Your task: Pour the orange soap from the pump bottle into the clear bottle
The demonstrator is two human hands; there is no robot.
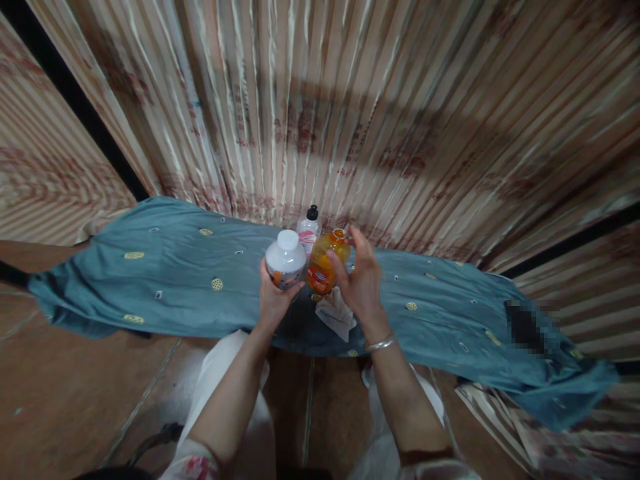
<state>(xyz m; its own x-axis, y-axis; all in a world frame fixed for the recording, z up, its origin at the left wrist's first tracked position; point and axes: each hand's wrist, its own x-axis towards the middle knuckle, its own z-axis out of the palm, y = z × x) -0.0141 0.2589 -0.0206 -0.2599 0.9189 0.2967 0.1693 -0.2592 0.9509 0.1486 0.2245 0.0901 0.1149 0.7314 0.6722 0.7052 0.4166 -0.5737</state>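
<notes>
Left hand [278,293]: fingers and thumb wrapped around the white-capped bottle [287,261], upright or nearly so, at the near side of the group. Right hand [361,277]: thumb and fingers parted, at the right side of the orange bottle [327,263]; whether they touch it, I cannot tell. One clear bottle [309,231], black cap, pink label, standing behind and between those two. One crumpled white cloth, or perhaps tissue [337,313], just below the right hand. One counter [190,287], draped in blue-green fabric with yellow motifs, beneath everything. One pleated, patterned curtain [300,120], behind.
</notes>
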